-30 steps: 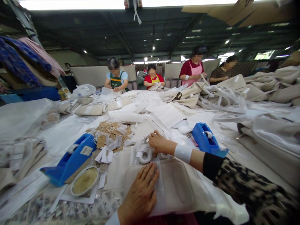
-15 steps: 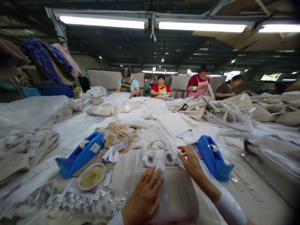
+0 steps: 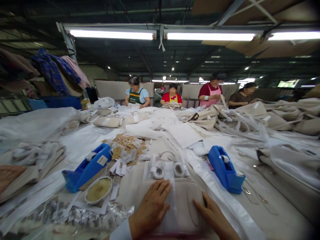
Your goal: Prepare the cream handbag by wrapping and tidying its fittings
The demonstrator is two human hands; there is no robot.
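A beige bag (image 3: 183,200) lies flat at the bottom centre, with a strip of clear wrap down its middle. My left hand (image 3: 152,206) rests spread on the bag's left part and the wrap. At the bag's right edge is my right hand (image 3: 212,213), its fingers apart and touching the side. Two wrapped white coils (image 3: 158,170) sit just beyond the bag's top edge, under clear plastic, with a thin handle loop behind them.
Blue tape dispensers stand at left (image 3: 87,166) and right (image 3: 225,170). Near the left one are a round dish (image 3: 98,190) and a pile of tags (image 3: 128,146). Several people work across the table. A hand (image 3: 11,173) shows at the left edge.
My right hand has moved from beside the right coil down to the bag's right edge. My left hand stays on the bag. Another person's hand has appeared at the left edge.
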